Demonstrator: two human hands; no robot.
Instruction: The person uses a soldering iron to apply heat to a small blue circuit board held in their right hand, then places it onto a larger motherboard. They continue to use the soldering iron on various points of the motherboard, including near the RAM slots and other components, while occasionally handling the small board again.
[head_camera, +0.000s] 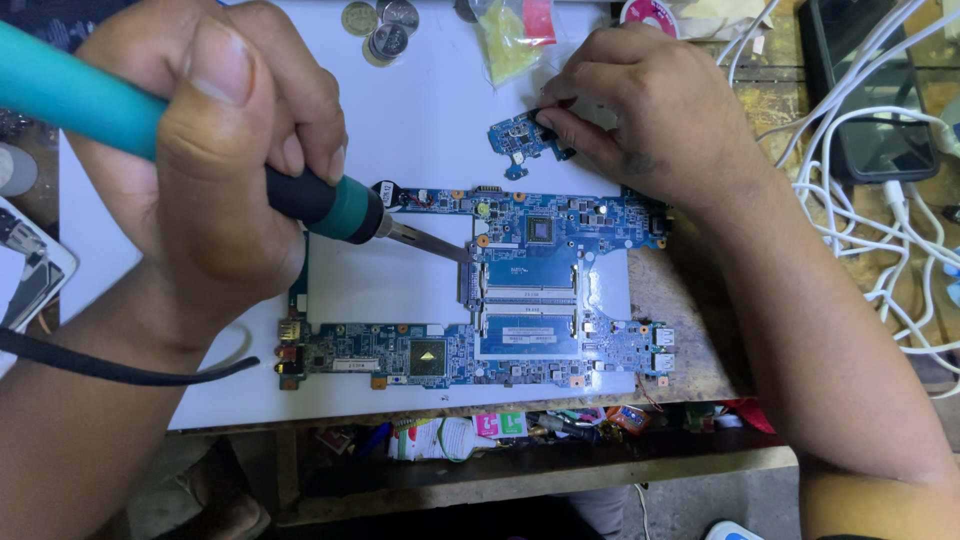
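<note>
Fingers (215, 75) of the left hand (215, 150) are wrapped tightly around a teal-and-black soldering iron (200, 160), seen from the head camera. Its long axis runs from the upper left down to the lower right, and its metal tip (440, 245) is pointed right and slightly down, resting at the left edge of the memory slots on a large blue circuit board (530, 290). That board is laid flat on a white sheet (400, 120) on the worktop (690, 330), its long side running left to right. A small blue circuit board (520, 140) is pinched between the closed fingers of the right hand (650, 110), just above the large board. Three coins (380, 25) are seen at the top edge, beside a clear packet with yellow-green and red contents (515, 35). Small colourful packets, white, green and pink, are tucked on the shelf (470, 435) below the worktop's front edge. White cables (880, 210) are tangled at the right.
</note>
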